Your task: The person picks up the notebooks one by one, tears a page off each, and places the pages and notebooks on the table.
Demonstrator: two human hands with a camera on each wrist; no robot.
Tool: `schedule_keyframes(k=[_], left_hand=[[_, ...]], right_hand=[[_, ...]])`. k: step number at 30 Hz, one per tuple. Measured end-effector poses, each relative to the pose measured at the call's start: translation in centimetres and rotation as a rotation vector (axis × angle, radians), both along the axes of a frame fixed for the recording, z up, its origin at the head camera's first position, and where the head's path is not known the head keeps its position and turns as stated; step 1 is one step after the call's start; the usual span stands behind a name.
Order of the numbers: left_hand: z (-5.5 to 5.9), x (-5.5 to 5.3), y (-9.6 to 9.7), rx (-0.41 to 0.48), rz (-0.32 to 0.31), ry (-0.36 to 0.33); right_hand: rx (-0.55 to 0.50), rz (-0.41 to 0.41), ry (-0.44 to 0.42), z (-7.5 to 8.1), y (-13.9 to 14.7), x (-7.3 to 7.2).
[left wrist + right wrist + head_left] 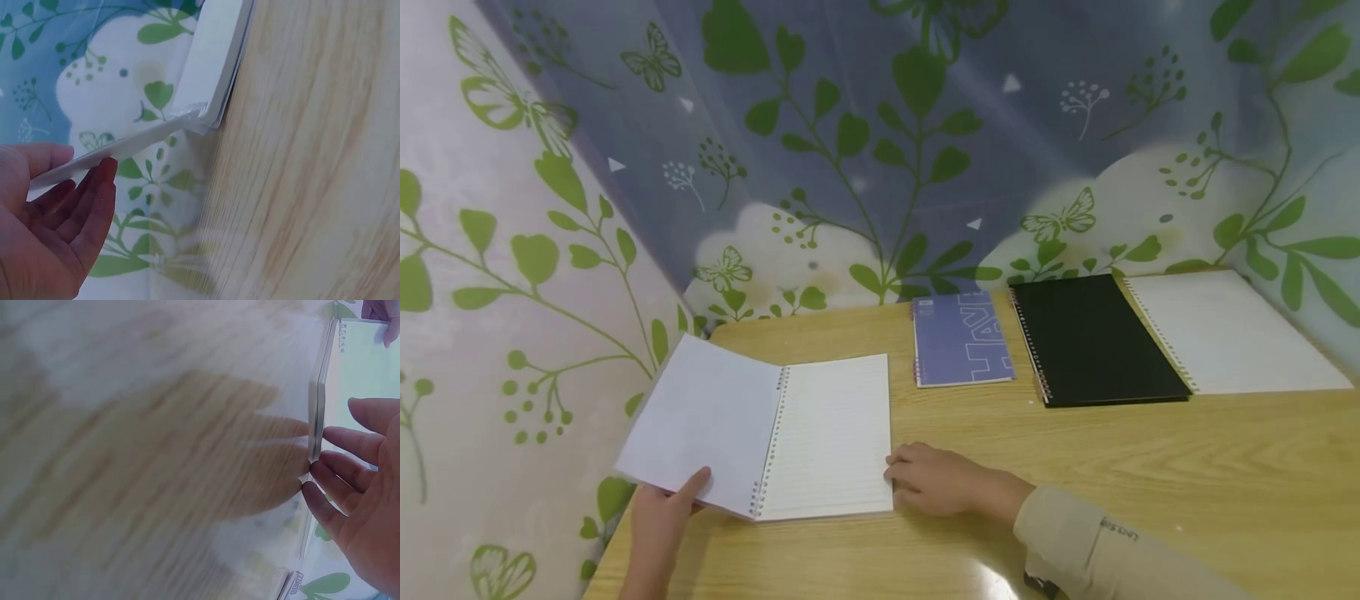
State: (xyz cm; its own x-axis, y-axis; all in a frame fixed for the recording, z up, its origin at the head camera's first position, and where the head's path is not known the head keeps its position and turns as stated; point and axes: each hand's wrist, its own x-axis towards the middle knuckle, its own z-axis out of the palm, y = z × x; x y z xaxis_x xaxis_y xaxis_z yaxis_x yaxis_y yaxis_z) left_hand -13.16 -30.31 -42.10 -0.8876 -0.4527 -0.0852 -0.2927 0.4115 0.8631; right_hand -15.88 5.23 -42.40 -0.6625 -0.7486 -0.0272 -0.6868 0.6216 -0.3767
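Observation:
A spiral-bound notebook (pixel 829 442) lies open at the left of the table, with a lined page on its right side. Its plain left side, probably the cover (pixel 707 417), tilts up from the table. My left hand (pixel 658 521) pinches the lower edge of that side, thumb on top and fingers beneath. In the left wrist view, the left hand (pixel 56 219) holds it as a thin slab over the table's edge. My right hand (pixel 936 479) touches the notebook's right edge. The right wrist view shows its fingertips (pixel 319 469) against the page edges, not curled round them.
Behind the open notebook lies a smaller purple spiral notebook (pixel 962 342). To its right are a black-covered spiral notebook (pixel 1097 342) and white sheets (pixel 1232 333) beside its second row of rings. A leaf-patterned wall covering (pixel 850 150) borders the wooden table (pixel 1120 467) at the back and left.

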Motion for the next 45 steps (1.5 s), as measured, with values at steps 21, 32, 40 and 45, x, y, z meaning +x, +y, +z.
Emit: schedule_keyframes(k=[21, 32, 40, 45], left_hand=[[1.8, 1.1, 4.1, -0.484, -0.118, 0.023], [1.9, 1.4, 6.0, -0.601, -0.196, 0.158], [1.7, 1.1, 7.0, -0.6, -0.3, 0.143], [1.6, 0.7, 7.8, -0.604, -0.333, 0.117]], right_hand=[[-0.036, -0.019, -0.041, -0.8, 0.0, -0.2], [-0.096, -0.028, -0.011, -1.2, -0.2, -0.5], [-0.16, -0.118, -0.092, -0.4, -0.9, -1.1], [-0.244, -0.17, -0.183, 0.4, -2.1, -2.3]])
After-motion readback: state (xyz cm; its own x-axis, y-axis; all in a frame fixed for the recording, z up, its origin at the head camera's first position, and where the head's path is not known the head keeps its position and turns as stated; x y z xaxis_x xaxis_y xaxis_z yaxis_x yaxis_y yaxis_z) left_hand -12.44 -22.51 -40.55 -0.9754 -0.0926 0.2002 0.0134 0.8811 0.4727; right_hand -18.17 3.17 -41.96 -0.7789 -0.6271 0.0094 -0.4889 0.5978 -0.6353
